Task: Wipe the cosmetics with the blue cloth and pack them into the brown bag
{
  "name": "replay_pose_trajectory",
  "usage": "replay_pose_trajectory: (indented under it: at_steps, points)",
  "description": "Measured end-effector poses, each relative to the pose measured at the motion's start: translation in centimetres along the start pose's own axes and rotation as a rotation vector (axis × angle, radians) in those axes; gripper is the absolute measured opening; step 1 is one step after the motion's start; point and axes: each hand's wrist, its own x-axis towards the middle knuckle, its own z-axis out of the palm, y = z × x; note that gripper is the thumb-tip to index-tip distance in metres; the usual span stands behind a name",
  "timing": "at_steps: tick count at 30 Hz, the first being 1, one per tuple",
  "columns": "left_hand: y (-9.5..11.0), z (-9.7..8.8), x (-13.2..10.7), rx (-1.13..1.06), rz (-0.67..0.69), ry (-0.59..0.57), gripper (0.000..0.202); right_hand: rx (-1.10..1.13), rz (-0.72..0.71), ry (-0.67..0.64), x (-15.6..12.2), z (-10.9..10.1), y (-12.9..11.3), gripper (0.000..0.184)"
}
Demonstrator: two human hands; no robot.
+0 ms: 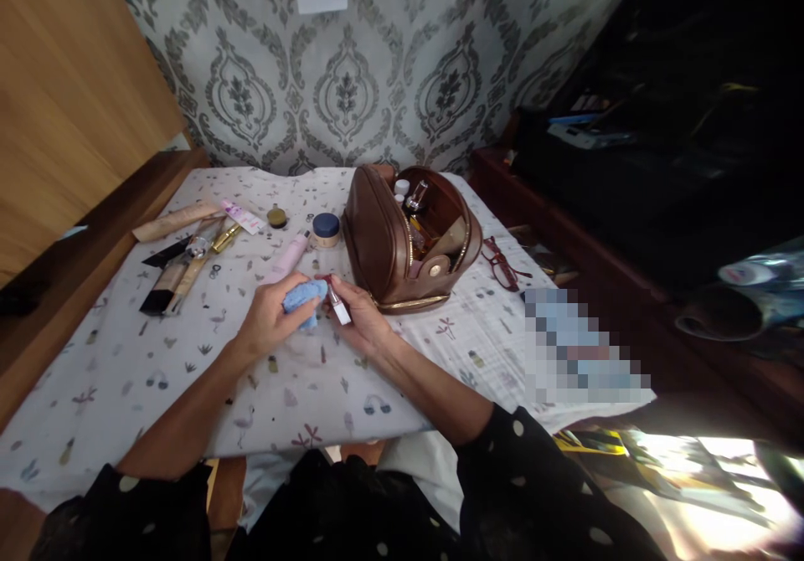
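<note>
My left hand (270,314) is closed around a small blue cloth (305,299) and presses it against a small bottle with a silver-white cap (337,303). My right hand (361,318) pinches that bottle, which looks dark red at its top end. Both hands rest low over the patterned white tablecloth (157,377), just in front of an open brown leather cosmetic bag (402,239) with small bottles and tubes inside.
Left of the bag lie a pink tube (287,257), a blue-lidded jar (326,227), a small gold-lidded pot (276,216), and several tubes and brushes (182,264). Red-framed glasses (501,265) lie right of the bag. A dark wooden ledge runs along the right.
</note>
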Motion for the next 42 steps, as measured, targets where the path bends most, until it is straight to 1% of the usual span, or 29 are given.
replay_pose_trajectory:
  at_steps: [1, 2, 3, 5, 8, 10, 12, 14, 17, 20, 24, 27, 29, 31, 32, 33, 35, 37, 39, 41, 42]
  points:
    - [-0.1, 0.0, 0.0, 0.023, -0.029, 0.052, 0.028, -0.008, 0.001, -0.008, 0.0, 0.0, 0.1, 0.034]
    - [-0.2, 0.1, 0.1, 0.042, -0.042, 0.078, 0.028, -0.016, 0.002, -0.014, 0.0, 0.0, 0.1, 0.033]
    - [-0.3, 0.2, 0.1, 0.059, -0.035, 0.077, 0.028, -0.022, 0.004, -0.015, 0.0, 0.0, 0.1, 0.031]
    - [-0.4, 0.4, 0.1, 0.084, 0.036, 0.009, 0.025, -0.018, 0.004, 0.001, 0.0, 0.0, 0.1, 0.029]
    - [-0.2, 0.4, -0.1, 0.097, 0.194, -0.164, 0.017, 0.020, 0.005, 0.028, -0.1, -0.1, -0.1, 0.026]
    - [0.0, 0.3, -0.1, 0.090, 0.263, -0.259, 0.015, 0.042, 0.017, 0.038, -0.2, -0.1, -0.3, 0.022]
    - [0.2, 0.1, -0.1, 0.082, 0.290, -0.313, 0.015, 0.049, 0.033, 0.054, -0.2, -0.1, -0.3, 0.016]
    - [0.2, 0.0, -0.1, 0.084, 0.284, -0.320, 0.015, 0.051, 0.048, 0.064, -0.2, 0.0, -0.3, 0.013]
    - [-0.2, -0.1, 0.0, 0.122, 0.229, -0.237, 0.018, 0.037, 0.065, 0.036, -0.2, 0.1, -0.1, 0.018]
    - [-0.7, -0.3, 0.1, 0.185, 0.153, -0.104, 0.022, -0.007, 0.042, -0.013, -0.3, 0.2, 0.1, 0.031]
    - [-0.8, -0.6, 0.2, 0.210, 0.055, 0.070, 0.028, -0.109, 0.000, -0.033, -0.8, 0.4, 0.2, 0.048]
    - [-0.5, -0.9, 0.2, 0.182, 0.015, 0.140, 0.031, -0.220, -0.040, -0.102, -1.8, 0.6, -0.1, 0.050]
    - [-0.4, -1.0, 0.2, 0.157, 0.005, 0.161, 0.031, -0.320, -0.080, -0.155, -2.9, 1.0, -0.8, 0.050]
    - [-0.4, -1.1, 0.2, 0.140, -0.002, 0.166, 0.031, -0.429, -0.131, -0.203, -4.2, 1.7, -2.3, 0.049]
    - [-0.5, -1.2, 0.2, 0.139, -0.006, 0.170, 0.032, -0.488, -0.172, -0.224, -4.8, 2.1, -3.4, 0.047]
    - [-0.5, -1.2, 0.3, 0.142, -0.010, 0.174, 0.032, -0.547, -0.230, -0.240, -5.4, 2.5, -4.8, 0.043]
    - [-0.6, -1.2, 0.3, 0.164, -0.003, 0.192, 0.032, -0.688, -0.402, -0.228, -6.0, 3.3, -8.2, 0.034]
    - [-0.6, -1.2, 0.3, 0.189, 0.019, 0.206, 0.032, -0.850, -0.592, -0.149, -5.6, 3.7, -12.1, 0.028]
    - [-0.5, -1.0, 0.2, 0.203, 0.036, 0.200, 0.030, -1.116, -0.720, -0.032, -4.2, 3.8, -15.9, 0.029]
    - [-0.3, -0.9, 0.1, 0.207, 0.048, 0.184, 0.029, -1.452, -0.760, 0.115, -2.4, 3.4, -18.8, 0.030]
    - [-0.3, -0.8, 0.1, 0.209, 0.057, 0.176, 0.029, -1.612, -0.750, 0.199, -1.6, 3.2, -19.9, 0.030]
